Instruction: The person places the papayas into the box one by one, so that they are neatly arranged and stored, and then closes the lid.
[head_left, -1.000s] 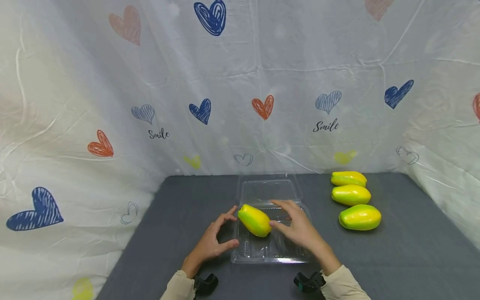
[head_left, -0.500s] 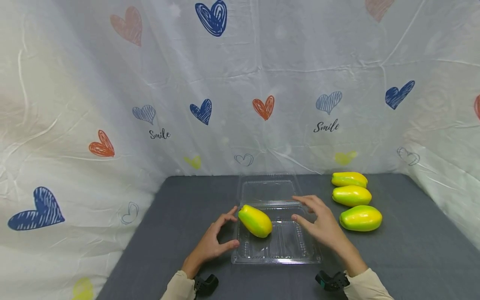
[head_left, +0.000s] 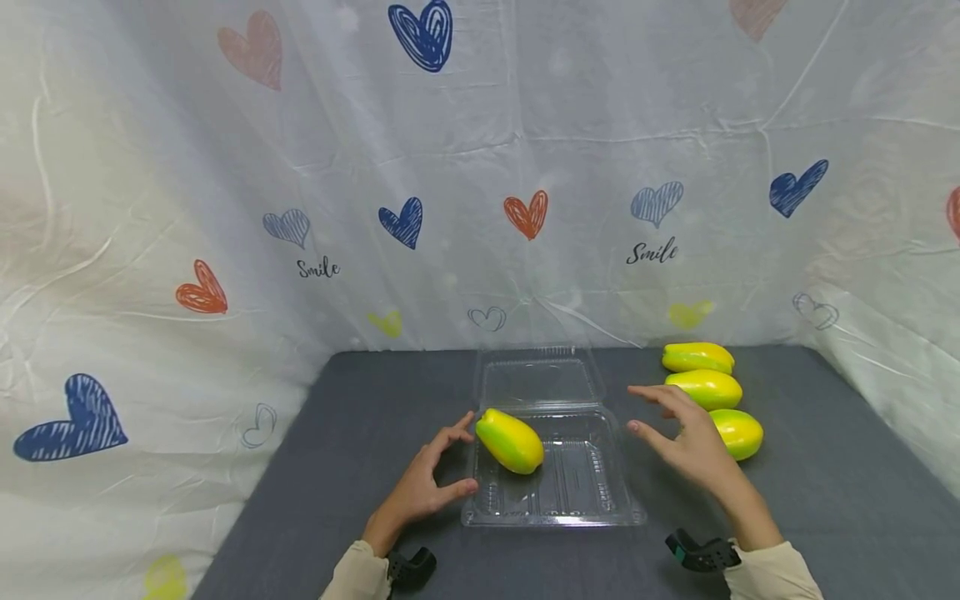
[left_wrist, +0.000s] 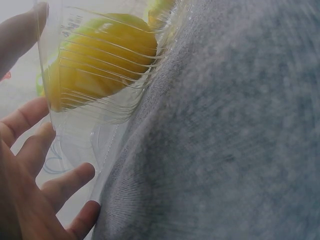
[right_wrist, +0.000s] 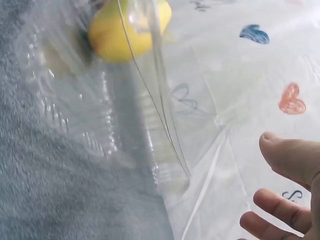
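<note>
A yellow-green papaya (head_left: 510, 442) lies tilted in the left part of a clear plastic clamshell box (head_left: 555, 525), whose lid (head_left: 536, 381) is folded back. My left hand (head_left: 423, 479) stays at the box's left side, thumb and fingers spread. In the left wrist view its fingertips (left_wrist: 37, 111) are at the clear wall, with the papaya (left_wrist: 107, 60) showing through. To the right of the box hovers my right hand (head_left: 690, 437), holding nothing, thumb and fingers apart. It partly covers the nearest of three more papayas (head_left: 738, 434).
Behind that papaya lie the middle papaya (head_left: 705, 389) and the far papaya (head_left: 697, 357), in a column at the back right. A grey cloth (head_left: 360, 400) covers the table. A white curtain (head_left: 450, 150) with printed hearts hangs behind and at the sides.
My right hand has let go of the papaya in the box and moved right, past the box's edge toward the other papayas. The left hand, box and papayas have kept their places.
</note>
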